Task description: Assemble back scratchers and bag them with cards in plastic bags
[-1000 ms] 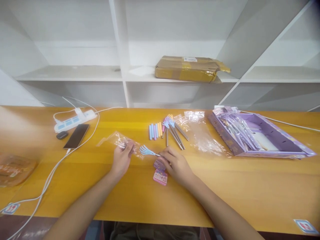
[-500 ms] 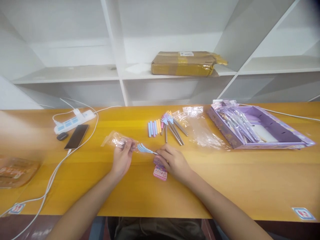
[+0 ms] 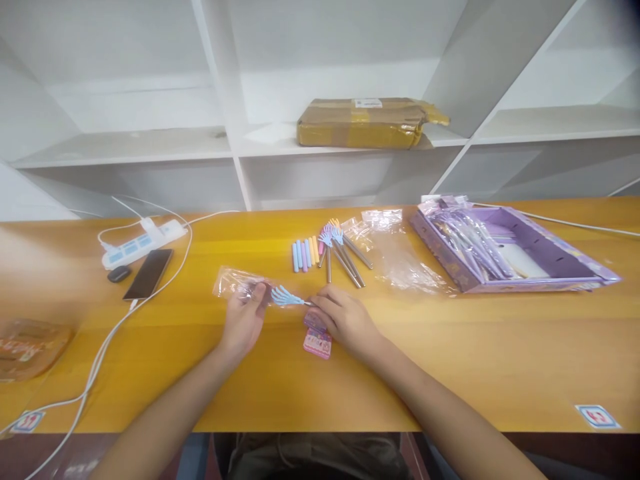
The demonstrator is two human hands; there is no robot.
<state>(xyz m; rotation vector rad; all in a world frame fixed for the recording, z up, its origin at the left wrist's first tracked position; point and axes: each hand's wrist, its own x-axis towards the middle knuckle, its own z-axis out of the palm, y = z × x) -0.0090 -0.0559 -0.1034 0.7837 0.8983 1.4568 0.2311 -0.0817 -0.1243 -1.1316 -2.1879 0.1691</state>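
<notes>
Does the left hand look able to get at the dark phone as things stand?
Probably yes: the phone lies nearby on that side, a thin white cable running between. But the left hand holds a clear bag.

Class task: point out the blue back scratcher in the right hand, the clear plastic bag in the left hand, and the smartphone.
Held blue back scratcher (image 3: 286, 296): head view, hand-shaped end.
Held clear plastic bag (image 3: 234, 281): head view, creased film.
Smartphone (image 3: 148, 274): head view, dark screen.
</notes>
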